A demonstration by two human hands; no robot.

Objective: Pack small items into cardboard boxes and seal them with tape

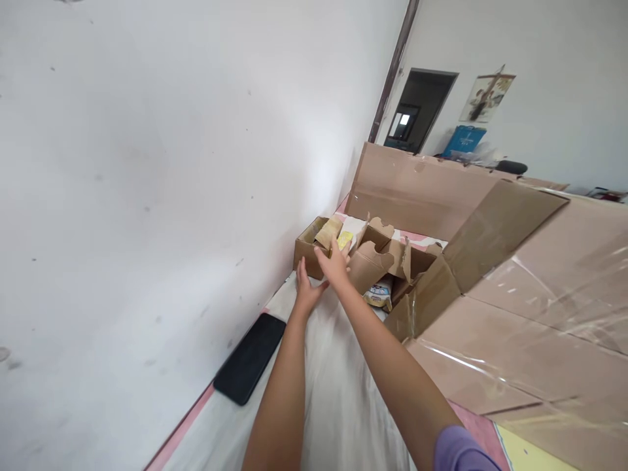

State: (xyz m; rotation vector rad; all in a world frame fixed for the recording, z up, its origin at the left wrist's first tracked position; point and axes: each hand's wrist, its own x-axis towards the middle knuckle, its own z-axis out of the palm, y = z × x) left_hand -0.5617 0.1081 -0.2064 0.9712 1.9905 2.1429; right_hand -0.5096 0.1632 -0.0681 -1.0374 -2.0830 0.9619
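Observation:
A small open cardboard box (305, 254) stands against the wall, one flap folded up. My left hand (309, 293) is at its front, thumb and fingers spread, fingertips at the cardboard. Just to the right, my right hand (334, 265) is at the box's right corner with thumb and index finger apart; its other fingers are partly hidden. Directly behind that hand shows a yellow packet (345, 239); whether the fingers touch it I cannot tell. Beside it stands another open cardboard box (369, 265) with cut-out flaps.
A black phone (250, 358) lies by the wall on the pale cloth (338, 392). A printed packet (381, 292) sits low among the open boxes. Another open carton (420, 263) is farther right. Large taped cardboard (549, 301) borders the right, and a cardboard panel (417, 190) the back.

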